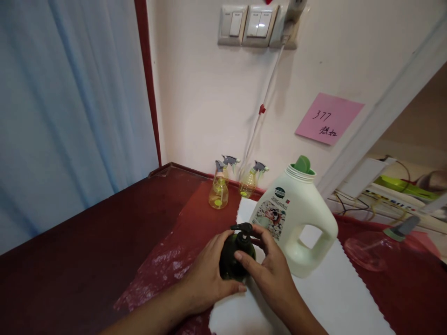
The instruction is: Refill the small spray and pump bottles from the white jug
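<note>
A small dark green round bottle with a black pump top [234, 253] stands on a white cloth [335, 298]. My left hand [206, 274] wraps round its left side. My right hand [268, 267] grips it from the right, fingers over the front and near the pump. Just behind it stands a big white jug with a handle [296, 223]; a green lid [302, 164] sits on its neck.
Three small yellow spray bottles [219, 188] [228, 167] [250, 179] stand by the wall on the dark red table [87, 251]. A clear pink spray bottle [373, 246] lies at the right. A blue curtain [63, 107] hangs left; switches [247, 24] and a pink note [328, 118] are on the wall.
</note>
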`<act>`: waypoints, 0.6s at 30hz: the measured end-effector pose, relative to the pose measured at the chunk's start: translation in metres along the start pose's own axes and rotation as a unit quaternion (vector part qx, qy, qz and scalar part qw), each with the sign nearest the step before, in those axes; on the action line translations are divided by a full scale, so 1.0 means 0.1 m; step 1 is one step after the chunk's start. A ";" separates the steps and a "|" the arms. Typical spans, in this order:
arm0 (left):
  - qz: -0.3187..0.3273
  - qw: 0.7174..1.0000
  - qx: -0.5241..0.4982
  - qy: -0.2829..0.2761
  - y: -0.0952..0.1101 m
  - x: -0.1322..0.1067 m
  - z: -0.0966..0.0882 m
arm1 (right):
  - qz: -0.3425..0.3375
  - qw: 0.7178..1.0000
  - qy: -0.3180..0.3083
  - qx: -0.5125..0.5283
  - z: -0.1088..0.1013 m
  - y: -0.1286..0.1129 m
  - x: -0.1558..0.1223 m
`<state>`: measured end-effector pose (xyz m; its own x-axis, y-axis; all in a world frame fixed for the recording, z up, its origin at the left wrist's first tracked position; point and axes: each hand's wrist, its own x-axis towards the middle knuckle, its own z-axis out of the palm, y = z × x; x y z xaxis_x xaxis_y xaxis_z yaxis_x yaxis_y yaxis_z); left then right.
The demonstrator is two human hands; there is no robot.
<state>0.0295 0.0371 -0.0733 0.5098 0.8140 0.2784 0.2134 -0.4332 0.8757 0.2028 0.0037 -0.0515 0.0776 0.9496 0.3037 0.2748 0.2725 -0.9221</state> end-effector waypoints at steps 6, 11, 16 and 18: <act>0.005 1.000 -0.011 0.001 0.02 -0.01 0.00 | -0.005 1.000 -0.015 -0.003 -0.01 -0.01 -0.01; -0.004 1.000 -0.008 0.004 0.00 -0.01 0.01 | -0.040 0.999 -0.001 -0.033 -0.02 -0.05 -0.02; 0.009 1.000 -0.009 0.004 -0.02 -0.01 0.01 | -0.044 0.998 -0.027 -0.049 -0.05 -0.11 -0.04; 0.009 1.000 -0.003 0.002 -0.02 -0.01 0.01 | -0.036 0.998 -0.034 -0.040 -0.07 -0.13 -0.04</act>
<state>0.0291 0.0367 -0.0758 0.5096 0.8078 0.2962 0.1986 -0.4455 0.8730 0.2061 -0.0048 -0.0394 -0.0097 0.9371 0.3490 0.3529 0.3297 -0.8757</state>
